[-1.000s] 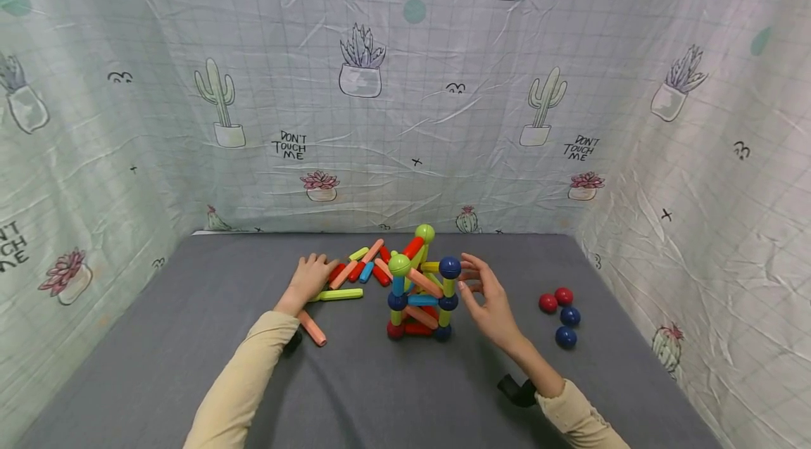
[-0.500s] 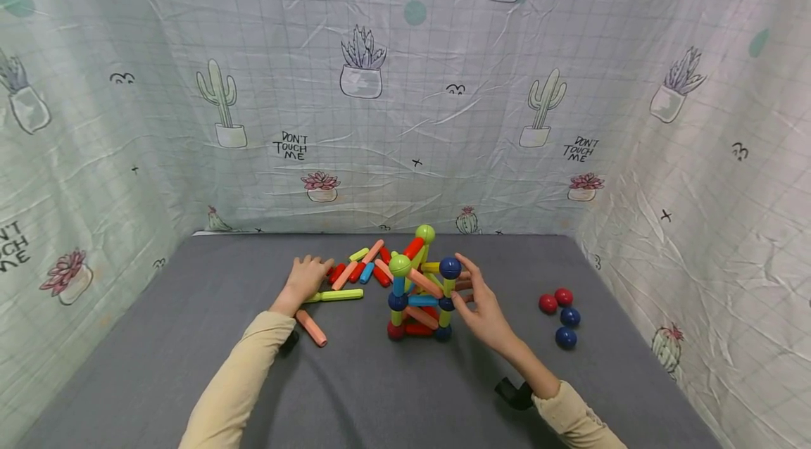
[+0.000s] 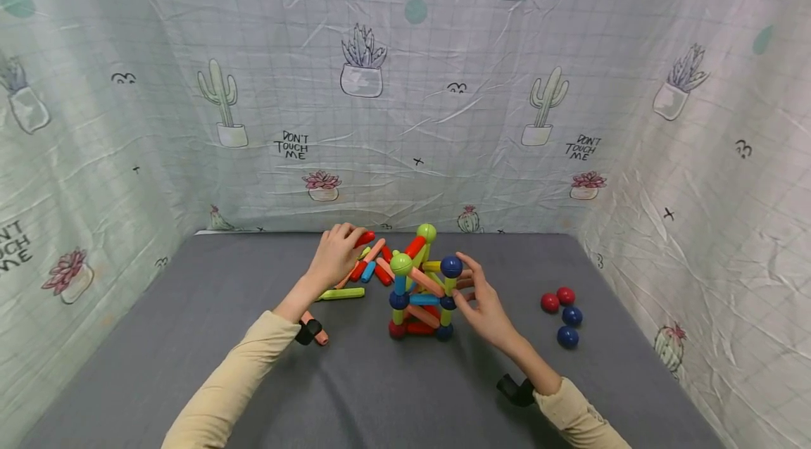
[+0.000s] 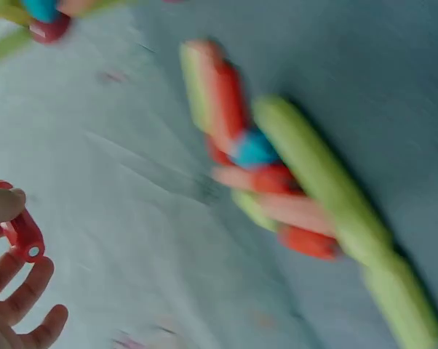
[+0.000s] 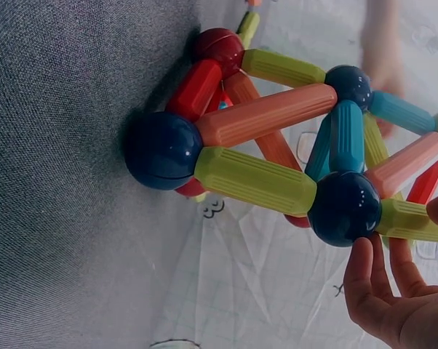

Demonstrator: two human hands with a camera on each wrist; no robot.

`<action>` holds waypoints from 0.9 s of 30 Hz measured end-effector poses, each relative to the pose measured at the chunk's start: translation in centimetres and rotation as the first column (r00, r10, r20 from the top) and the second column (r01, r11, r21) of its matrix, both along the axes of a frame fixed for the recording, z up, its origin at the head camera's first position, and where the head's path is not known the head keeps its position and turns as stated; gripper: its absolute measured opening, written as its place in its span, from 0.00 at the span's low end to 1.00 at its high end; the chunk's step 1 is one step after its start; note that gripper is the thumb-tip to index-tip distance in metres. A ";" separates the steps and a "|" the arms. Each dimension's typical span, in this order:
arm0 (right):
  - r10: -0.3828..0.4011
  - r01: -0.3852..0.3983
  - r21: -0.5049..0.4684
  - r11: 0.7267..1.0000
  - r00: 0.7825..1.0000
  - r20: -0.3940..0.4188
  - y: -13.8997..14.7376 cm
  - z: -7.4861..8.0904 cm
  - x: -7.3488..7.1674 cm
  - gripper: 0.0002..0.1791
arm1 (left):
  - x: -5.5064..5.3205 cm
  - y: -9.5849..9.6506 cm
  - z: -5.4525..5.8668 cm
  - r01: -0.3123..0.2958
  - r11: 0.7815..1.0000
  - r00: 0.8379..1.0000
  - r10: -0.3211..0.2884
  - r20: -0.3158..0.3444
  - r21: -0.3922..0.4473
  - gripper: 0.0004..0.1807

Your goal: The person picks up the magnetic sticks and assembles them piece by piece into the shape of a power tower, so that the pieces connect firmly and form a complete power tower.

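Note:
My left hand (image 3: 336, 252) is raised over the left side of the rod pile, pinching a short red magnetic rod (image 3: 365, 238). In the left wrist view, thumb and fingers grip that rod, and its round metal end shows. A tower of magnetic rods and balls (image 3: 423, 300) stands upright at the middle of the table. My right hand (image 3: 484, 312) holds the tower's right side. Seen from the right wrist, its fingers lie beside a dark blue ball (image 5: 343, 209), and its thumb is over the yellow-green rod (image 5: 408, 218) of the upper right column.
Loose red, salmon, blue and yellow-green rods lie in a pile left of the tower, with a blue rod (image 3: 369, 272) among them. A long yellow-green rod (image 3: 345, 293) lies in front. Red balls (image 3: 550, 302) and blue balls (image 3: 568, 336) sit at the right.
My left hand has picked the red rod up from the pile and moved up and to the right. My right hand has closed in on the tower's right column and now holds it.

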State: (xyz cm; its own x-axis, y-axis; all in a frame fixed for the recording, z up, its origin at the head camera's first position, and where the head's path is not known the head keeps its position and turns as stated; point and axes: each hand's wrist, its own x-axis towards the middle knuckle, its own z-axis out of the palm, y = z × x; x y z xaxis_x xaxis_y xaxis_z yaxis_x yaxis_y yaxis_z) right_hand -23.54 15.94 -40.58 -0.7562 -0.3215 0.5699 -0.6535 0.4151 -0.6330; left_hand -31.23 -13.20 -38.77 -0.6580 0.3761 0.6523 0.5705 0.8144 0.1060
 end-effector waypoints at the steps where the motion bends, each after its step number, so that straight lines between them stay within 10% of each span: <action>1: 0.002 -0.002 0.001 1.000 1.000 0.005 0.0 0.1 0.0 0.34 | 0.4 0.6 0.6 0.033 0.999 0.999 -0.033 -0.021 0.028 0.14; 13: 0.016 -0.016 0.001 1.000 0.999 0.031 -0.1 0.2 -0.1 0.34 | 5.9 6.2 5.5 0.388 0.917 0.909 -0.365 -0.200 0.089 0.18; 27: 0.008 -0.009 0.008 1.000 0.996 0.094 -0.1 0.8 0.0 0.33 | 6.0 7.2 4.6 0.344 0.936 0.902 -0.351 -0.252 -0.075 0.20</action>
State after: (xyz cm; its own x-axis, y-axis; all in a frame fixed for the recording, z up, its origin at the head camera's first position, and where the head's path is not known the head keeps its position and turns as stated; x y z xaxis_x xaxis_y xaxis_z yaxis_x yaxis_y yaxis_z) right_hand -23.57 15.87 -39.76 -0.8034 -0.3324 0.4939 -0.5949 0.4153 -0.6882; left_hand -25.28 -5.98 -34.16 -0.2927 0.5704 0.7674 0.8222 0.5599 -0.1025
